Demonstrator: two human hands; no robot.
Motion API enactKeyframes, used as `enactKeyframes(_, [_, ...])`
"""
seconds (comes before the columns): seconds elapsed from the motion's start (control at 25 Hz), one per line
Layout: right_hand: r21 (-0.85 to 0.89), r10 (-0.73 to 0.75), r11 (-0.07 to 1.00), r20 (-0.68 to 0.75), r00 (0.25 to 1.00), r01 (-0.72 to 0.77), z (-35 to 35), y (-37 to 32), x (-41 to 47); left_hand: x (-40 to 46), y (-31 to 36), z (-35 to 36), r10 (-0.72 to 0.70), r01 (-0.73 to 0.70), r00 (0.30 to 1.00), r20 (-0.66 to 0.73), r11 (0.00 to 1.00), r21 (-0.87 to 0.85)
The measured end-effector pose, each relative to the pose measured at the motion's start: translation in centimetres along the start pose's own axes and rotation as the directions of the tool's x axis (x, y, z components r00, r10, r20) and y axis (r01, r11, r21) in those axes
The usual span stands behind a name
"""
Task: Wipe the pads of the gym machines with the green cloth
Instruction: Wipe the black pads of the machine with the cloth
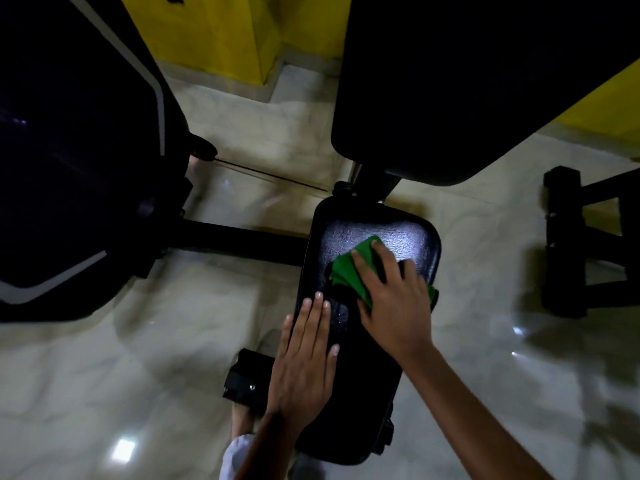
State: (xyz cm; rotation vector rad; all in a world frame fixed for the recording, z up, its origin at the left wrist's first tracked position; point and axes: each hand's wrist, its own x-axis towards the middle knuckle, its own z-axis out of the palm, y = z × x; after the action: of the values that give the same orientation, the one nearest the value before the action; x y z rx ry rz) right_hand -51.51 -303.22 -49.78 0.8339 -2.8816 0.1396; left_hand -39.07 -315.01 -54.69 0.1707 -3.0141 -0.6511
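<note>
A black seat pad (pixel 408 233) of a gym bench lies below me, glossy where light hits its far end. On it sits the green cloth (pixel 349 271), bunched up. My right hand (pixel 394 299) lies flat on the cloth with straight fingers, pressing it onto the pad. My left hand (pixel 304 362) rests flat on the pad's left edge, fingers straight and together. The larger black back pad (pixel 467 81) rises beyond the seat.
Another black machine (pixel 79 150) with grey stripes stands at the left. A black frame foot (pixel 568 244) stands at the right, and a bracket (pixel 246 379) sits by the seat's left. Glossy pale tile floor (pixel 138 358) all around; yellow wall (pixel 225 32) behind.
</note>
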Motion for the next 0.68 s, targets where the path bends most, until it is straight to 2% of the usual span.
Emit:
enactKeyframes(0.08, [-0.051,-0.029,0.998,0.014,0.999,0.029,0.2,0.6,3.7,-0.3,0.1,0.0,-0.001,0.001,1.000,-0.011,1.000,0.002])
enactKeyframes(0.16, [-0.077,0.007,0.997,0.021,1.000,-0.006,0.3,0.8,8.2,-0.2,0.0,0.1,0.011,-0.011,1.000,-0.028,1.000,-0.001])
enactKeyframes(0.28, [-0.004,0.078,0.997,0.001,0.997,-0.078,0.6,-0.3,9.1,-0.3,-0.1,0.2,0.008,-0.008,0.999,-0.038,1.000,-0.014])
enactKeyframes(0.4, [0.036,-0.151,0.988,0.014,0.988,0.151,0.7,-1.5,3.8,-0.5,-0.2,0.2,0.011,-0.011,1.000,-0.012,1.000,-0.006])
enactKeyframes(0.48, [0.023,-0.307,0.952,0.030,0.951,0.306,0.6,-0.6,3.9,-0.4,-0.4,0.0,0.031,-0.030,1.000,0.005,0.999,-0.043])
enactKeyframes(0.52, [-0.008,-0.326,0.945,0.046,0.944,0.327,0.4,0.0,5.3,-0.3,-0.6,-0.3,0.043,-0.043,0.999,0.005,0.995,-0.091])
enactKeyframes(0.6, [-0.054,-0.186,0.981,0.021,0.982,0.187,0.3,0.8,8.1,0.4,-1.3,-1.2,0.064,-0.071,0.997,-0.038,0.976,-0.205])
enactKeyframes(0.68, [0.011,0.007,1.000,-0.015,1.000,-0.007,0.3,0.3,7.7,2.4,-2.6,-2.9,0.058,-0.086,0.991,-0.120,0.965,-0.247])
